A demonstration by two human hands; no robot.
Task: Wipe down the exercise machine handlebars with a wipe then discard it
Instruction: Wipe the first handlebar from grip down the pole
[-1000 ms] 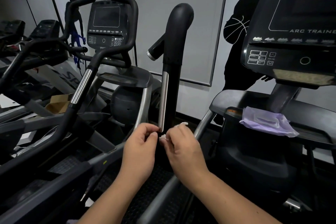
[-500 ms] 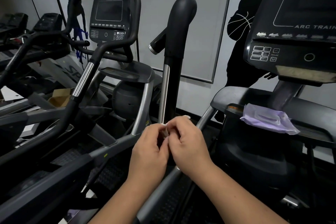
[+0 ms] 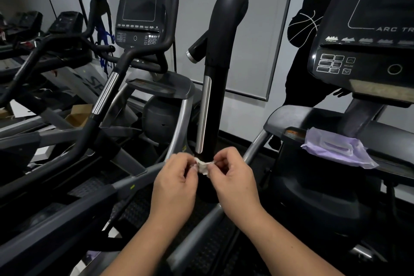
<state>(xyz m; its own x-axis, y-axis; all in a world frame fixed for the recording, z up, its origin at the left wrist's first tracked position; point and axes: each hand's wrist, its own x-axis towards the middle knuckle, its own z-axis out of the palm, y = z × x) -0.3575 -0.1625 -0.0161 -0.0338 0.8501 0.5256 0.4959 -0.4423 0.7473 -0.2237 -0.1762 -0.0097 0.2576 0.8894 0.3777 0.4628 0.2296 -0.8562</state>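
A small crumpled white wipe [image 3: 202, 166] is stretched between my two hands, just in front of the base of the tall black upright handlebar [image 3: 220, 56]. My left hand [image 3: 177, 184] pinches its left end with curled fingers. My right hand [image 3: 233, 181] pinches its right end the same way. A silver strip [image 3: 204, 114] runs down the handlebar's left side. Most of the wipe is hidden between my fingers.
A purple pack of wipes [image 3: 338, 149] lies on the dark console shelf [image 3: 313, 116] of the machine at the right, under its display [image 3: 367, 36]. Another trainer with curved black handlebars [image 3: 107, 87] and a screen [image 3: 140, 18] stands at the left. Black foot rails run below my arms.
My hands came together around the wipe half a second ago and have now drawn slightly apart, showing more of the wipe between them. The camera view has shifted a little.
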